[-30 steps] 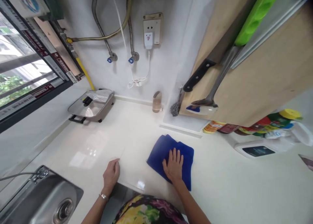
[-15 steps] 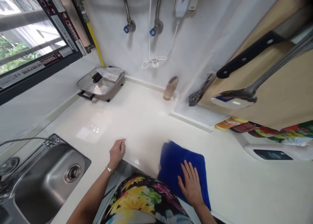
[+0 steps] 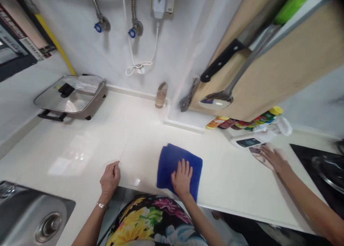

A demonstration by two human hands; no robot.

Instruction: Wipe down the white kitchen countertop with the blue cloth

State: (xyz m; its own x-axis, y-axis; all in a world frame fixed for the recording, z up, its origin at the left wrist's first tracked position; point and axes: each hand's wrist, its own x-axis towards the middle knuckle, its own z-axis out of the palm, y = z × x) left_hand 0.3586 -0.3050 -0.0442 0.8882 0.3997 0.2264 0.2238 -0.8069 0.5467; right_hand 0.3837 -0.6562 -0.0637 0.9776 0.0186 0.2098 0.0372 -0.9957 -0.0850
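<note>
My right hand point(image 3: 183, 178) lies flat on a blue cloth point(image 3: 166, 163), fingers stretched out and a little apart. The cloth is spread on the white countertop point(image 3: 129, 131) and reaches its front edge. My left hand point(image 3: 109, 178), with a metal band on the wrist, rests on the counter to the left of the cloth. Its fingers are curled closed, and I see nothing sticking out of them. A thin line on the counter runs up from its fingertips.
Another person's hand point(image 3: 272, 158) reaches in from the right, near a white device point(image 3: 252, 138). A lidded electric pan point(image 3: 75, 104) stands at the back left; a sink point(image 3: 29, 213) sits front left. A knife point(image 3: 220, 61) and ladle point(image 3: 217, 99) hang at a wooden board point(image 3: 255, 85).
The view has swung to the right. Another person's arm has come in from the right. My right hand still lies on the blue cloth and my left is still curled.
</note>
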